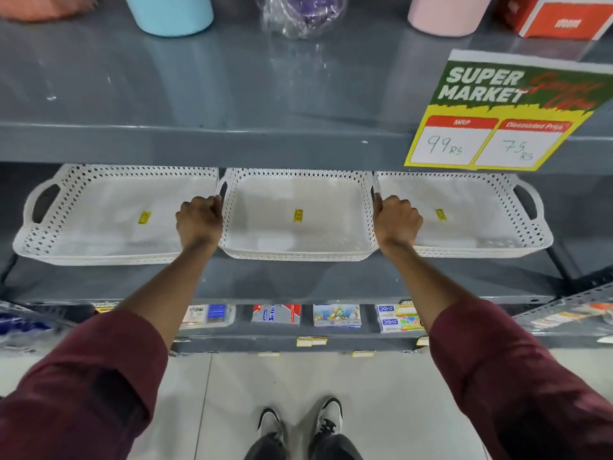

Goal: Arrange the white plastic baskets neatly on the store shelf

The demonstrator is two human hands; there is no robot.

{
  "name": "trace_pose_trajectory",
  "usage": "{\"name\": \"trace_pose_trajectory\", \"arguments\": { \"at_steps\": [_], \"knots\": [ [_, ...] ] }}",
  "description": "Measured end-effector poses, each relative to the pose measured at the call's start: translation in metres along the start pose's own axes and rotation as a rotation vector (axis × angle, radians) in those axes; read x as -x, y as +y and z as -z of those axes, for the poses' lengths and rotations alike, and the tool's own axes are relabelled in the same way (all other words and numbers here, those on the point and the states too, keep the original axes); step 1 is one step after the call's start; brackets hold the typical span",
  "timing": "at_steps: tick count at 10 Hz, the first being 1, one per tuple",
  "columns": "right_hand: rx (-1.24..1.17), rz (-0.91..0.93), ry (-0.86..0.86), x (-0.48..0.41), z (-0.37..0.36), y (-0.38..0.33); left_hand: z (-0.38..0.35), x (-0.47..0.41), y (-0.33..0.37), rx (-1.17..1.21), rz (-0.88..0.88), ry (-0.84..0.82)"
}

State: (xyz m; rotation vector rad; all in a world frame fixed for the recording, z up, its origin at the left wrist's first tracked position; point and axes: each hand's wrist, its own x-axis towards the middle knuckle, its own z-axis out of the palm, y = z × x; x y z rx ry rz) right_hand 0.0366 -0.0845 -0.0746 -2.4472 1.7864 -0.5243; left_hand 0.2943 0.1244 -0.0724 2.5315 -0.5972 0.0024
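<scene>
Three white perforated plastic baskets stand side by side on the grey shelf (298,280), each with a yellow sticker inside. The middle basket (297,234) is a stack of nested ones. My left hand (199,220) grips its left handle and my right hand (396,220) grips its right handle. The left basket (99,224) touches the middle one beside my left hand. The right basket (477,224) lies just past my right hand. The near handles of the two outer baskets are hidden by my hands.
A "Super Market" price sign (491,127) hangs from the upper shelf edge at the right. Above stand a blue cup (169,14), a pink cup (444,14), a plastic-wrapped item (298,14) and a red box (560,18). Small packaged goods (336,315) fill the shelf below.
</scene>
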Motion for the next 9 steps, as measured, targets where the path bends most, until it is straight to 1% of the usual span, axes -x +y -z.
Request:
{"name": "trace_pose_trajectory", "arguments": {
  "at_steps": [1, 3, 5, 6, 7, 8, 9],
  "knots": [
    [-0.042, -0.007, 0.014, 0.013, 0.004, 0.002, 0.004, 0.011, -0.005, 0.033, -0.023, 0.017],
    [-0.063, -0.018, 0.023, 0.025, 0.006, 0.004, 0.005, 0.021, -0.016, 0.005, -0.106, 0.036],
    [-0.083, -0.01, 0.045, 0.026, 0.006, 0.005, 0.006, 0.019, -0.019, 0.022, -0.095, 0.026],
    [-0.039, -0.019, -0.016, 0.025, 0.013, 0.006, 0.012, 0.02, -0.018, 0.024, -0.065, -0.029],
    [0.01, 0.033, -0.046, 0.03, 0.027, 0.007, 0.027, 0.023, -0.016, -0.026, -0.087, -0.074],
    [0.037, 0.149, 0.033, 0.056, 0.047, 0.0, 0.049, 0.043, -0.012, -0.085, -0.194, -0.031],
    [-0.018, 0.236, 0.07, 0.074, 0.056, -0.002, 0.064, 0.057, -0.014, -0.058, -0.263, 0.026]
  ]
}}
